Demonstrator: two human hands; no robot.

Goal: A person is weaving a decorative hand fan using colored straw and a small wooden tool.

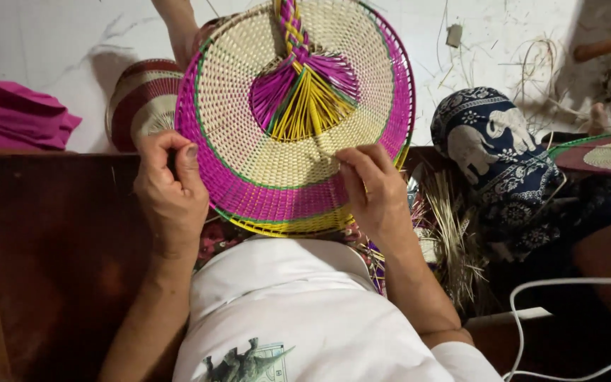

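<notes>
A round woven fan in cream, magenta, yellow and green fills the upper middle of the head view, its braided handle pointing away from me. My left hand grips the fan's lower left rim, thumb and fingers pinched on the magenta edge. My right hand holds the lower right part, fingertips pressed on the cream weave near the magenta band. The fan's lower edge sits just above my white shirt.
Another woven fan in dark red and cream lies behind at left, beside magenta cloth. A blue patterned cloth, loose straw strips, a white cable and part of a further fan are at right. Dark wooden surface at left.
</notes>
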